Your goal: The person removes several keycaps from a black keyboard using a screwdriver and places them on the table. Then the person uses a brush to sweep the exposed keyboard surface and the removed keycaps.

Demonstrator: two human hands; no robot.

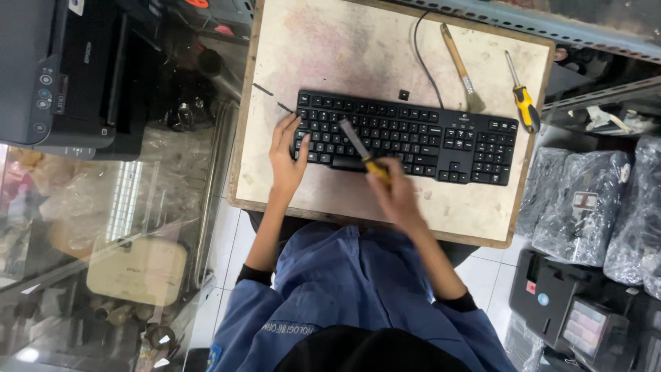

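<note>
A black keyboard [427, 134] lies across a worn white table top [372, 48]. My left hand [286, 157] rests flat on the keyboard's left end, fingers spread over the keys. My right hand [396, 194], blurred, grips a yellow-handled tool [358, 146] whose grey metal blade points up over the left-middle keys. A single black keycap [403, 94] sits loose on the table just behind the keyboard. Two small dark slivers [264, 89] lie near the keyboard's far left corner.
A wooden-handled brush [460, 69] and a yellow-and-black screwdriver [523, 103] lie at the table's back right. The keyboard's cable [421, 55] runs to the far edge. A black printer [55, 69] stands on a glass cabinet at left; plastic-wrapped bundles [585, 200] are stacked at right.
</note>
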